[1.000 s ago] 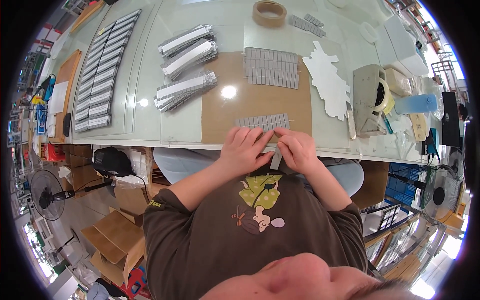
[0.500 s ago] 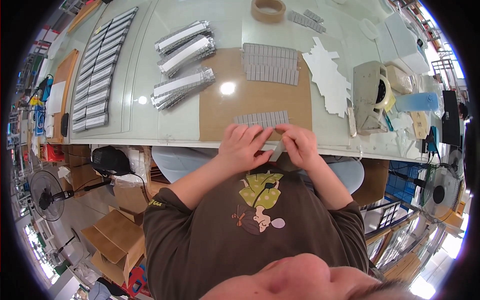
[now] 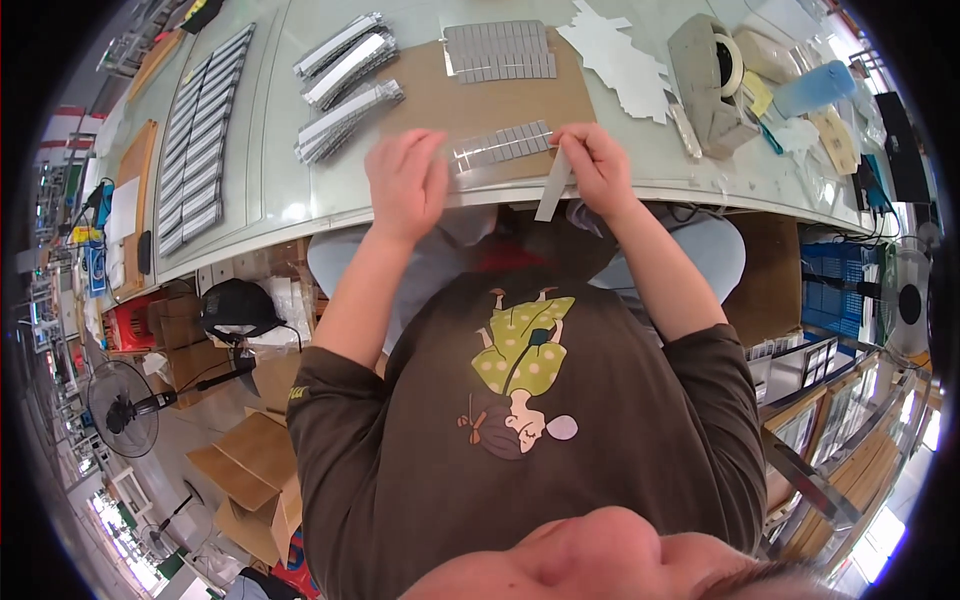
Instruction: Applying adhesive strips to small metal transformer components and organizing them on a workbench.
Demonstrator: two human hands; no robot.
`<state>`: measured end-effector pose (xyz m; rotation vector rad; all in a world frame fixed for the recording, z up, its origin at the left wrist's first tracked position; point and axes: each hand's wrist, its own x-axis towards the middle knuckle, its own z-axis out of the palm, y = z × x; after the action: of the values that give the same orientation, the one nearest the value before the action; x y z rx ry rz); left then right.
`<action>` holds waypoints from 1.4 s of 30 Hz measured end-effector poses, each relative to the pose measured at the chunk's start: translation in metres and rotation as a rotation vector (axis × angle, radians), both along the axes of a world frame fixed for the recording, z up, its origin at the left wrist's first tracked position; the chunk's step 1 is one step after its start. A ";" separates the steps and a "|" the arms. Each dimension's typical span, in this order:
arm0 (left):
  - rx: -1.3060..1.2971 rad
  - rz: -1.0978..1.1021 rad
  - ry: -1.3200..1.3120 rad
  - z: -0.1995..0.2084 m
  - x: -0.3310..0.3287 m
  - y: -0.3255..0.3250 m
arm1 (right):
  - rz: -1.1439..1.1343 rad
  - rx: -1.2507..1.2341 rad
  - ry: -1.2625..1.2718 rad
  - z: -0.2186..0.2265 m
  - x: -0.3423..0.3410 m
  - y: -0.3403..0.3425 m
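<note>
My right hand [image 3: 598,170] pinches a narrow white strip [image 3: 553,185] that hangs past the table's front edge. Its fingertips are at the right end of a short row of grey rectangular pieces [image 3: 522,138]. A clear, shiny film [image 3: 478,156] runs leftward from that row toward my left hand [image 3: 408,180]. The left hand is raised beside the film's end, its fingers smeared by motion. Whether it grips the film I cannot tell. Beyond both hands, more grey pieces [image 3: 500,50] lie in rows on a brown sheet [image 3: 570,95].
Bundles of grey-and-white strips [image 3: 345,118] lie left of the brown sheet. Further left is a long panel of striped strips [image 3: 205,135]. White paper strips [image 3: 625,70], a knife [image 3: 685,130], a tape dispenser [image 3: 705,90] and a blue bottle [image 3: 815,90] are on the right.
My left hand has moved left, off the grey row, uncovering clear film. My right hand still pinches the white strip, now more fully in sight. The whole view has shifted.
</note>
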<state>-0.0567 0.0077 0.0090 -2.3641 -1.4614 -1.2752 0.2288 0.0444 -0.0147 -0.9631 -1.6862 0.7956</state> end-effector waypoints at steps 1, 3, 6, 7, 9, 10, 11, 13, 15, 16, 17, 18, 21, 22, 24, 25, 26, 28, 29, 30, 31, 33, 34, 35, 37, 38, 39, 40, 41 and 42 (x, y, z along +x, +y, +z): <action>0.006 0.003 0.006 -0.002 -0.002 0.001 | 0.003 0.006 0.006 -0.001 -0.002 0.000; 0.139 0.037 0.041 -0.007 -0.005 0.002 | -0.076 0.027 0.034 0.000 -0.004 -0.001; 0.191 0.044 0.075 -0.010 -0.004 0.004 | -0.216 -0.002 -0.033 -0.002 0.000 0.000; 0.197 0.043 0.075 -0.010 -0.004 0.004 | -0.217 0.005 -0.031 -0.003 0.005 0.001; 0.216 0.028 0.075 -0.011 -0.005 0.005 | -0.316 0.082 -0.116 -0.007 0.017 0.003; 0.224 0.030 0.074 -0.011 -0.006 0.005 | -0.328 0.089 -0.136 -0.008 0.024 0.002; 0.221 0.018 0.052 -0.011 -0.005 0.005 | -0.354 0.140 -0.160 -0.011 0.034 0.004; 0.230 0.007 0.027 -0.010 -0.006 0.007 | -0.389 0.218 -0.218 -0.015 0.053 0.008; 0.210 0.009 -0.004 -0.011 -0.009 0.008 | -0.387 0.224 -0.271 -0.014 0.063 0.008; 0.222 0.010 -0.010 -0.011 -0.009 0.008 | -0.388 0.216 -0.323 -0.013 0.069 0.007; 0.169 0.006 -0.040 -0.009 -0.008 0.008 | -0.390 0.244 -0.337 -0.014 0.072 0.007; 0.118 0.000 -0.070 -0.008 -0.007 0.007 | -0.391 0.260 -0.341 -0.015 0.075 0.006; 0.075 0.024 -0.077 -0.009 -0.007 0.003 | -0.473 0.231 -0.395 -0.016 0.073 0.000; 0.052 0.024 -0.074 -0.012 -0.010 0.001 | -0.488 0.245 -0.423 -0.017 0.070 -0.002; 0.003 0.014 -0.065 -0.014 -0.014 -0.003 | -0.495 0.276 -0.495 -0.020 0.064 -0.003; -0.029 0.007 -0.057 -0.014 -0.015 -0.006 | -0.477 0.315 -0.472 -0.020 0.064 -0.004; -0.058 0.002 -0.044 -0.013 -0.014 -0.009 | -0.459 0.348 -0.450 -0.018 0.061 -0.005; -0.084 0.007 -0.040 -0.010 -0.013 -0.012 | -0.444 0.397 -0.440 -0.013 0.059 -0.003; -0.124 0.018 -0.026 -0.010 -0.012 -0.012 | -0.443 0.403 -0.435 -0.012 0.058 -0.003; -0.122 0.016 -0.017 -0.012 -0.012 -0.010 | -0.442 0.408 -0.430 -0.011 0.058 -0.003; -0.130 0.011 -0.021 -0.013 -0.012 -0.009 | -0.443 0.400 -0.436 -0.011 0.057 -0.003; -0.115 0.022 -0.053 -0.014 -0.011 -0.005 | -0.458 0.430 -0.409 -0.009 0.057 0.001; -0.128 0.028 -0.058 -0.015 -0.012 -0.004 | -0.470 0.456 -0.417 -0.010 0.057 0.004; -0.111 0.016 -0.063 -0.015 -0.012 -0.001 | -0.458 0.415 -0.408 -0.007 0.058 0.004; -0.087 0.005 -0.078 -0.015 -0.013 0.002 | -0.441 0.401 -0.406 -0.005 0.058 0.006; -0.096 0.010 -0.086 -0.015 -0.013 0.002 | -0.433 0.395 -0.415 -0.007 0.058 0.006; -0.100 0.006 -0.092 -0.016 -0.014 0.002 | -0.438 0.379 -0.413 -0.009 0.057 0.005; -0.096 0.008 -0.102 -0.015 -0.015 0.002 | -0.435 0.370 -0.412 -0.009 0.058 0.007; -0.095 0.022 -0.113 -0.015 -0.014 0.001 | -0.420 0.376 -0.419 -0.009 0.059 0.008; -0.094 0.018 -0.126 -0.015 -0.012 0.001 | -0.427 0.386 -0.428 -0.011 0.060 0.008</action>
<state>-0.0690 0.0084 -0.0062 -2.3607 -1.6083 -1.4053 0.2889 0.0521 -0.0253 -1.2108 -1.8075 -0.0274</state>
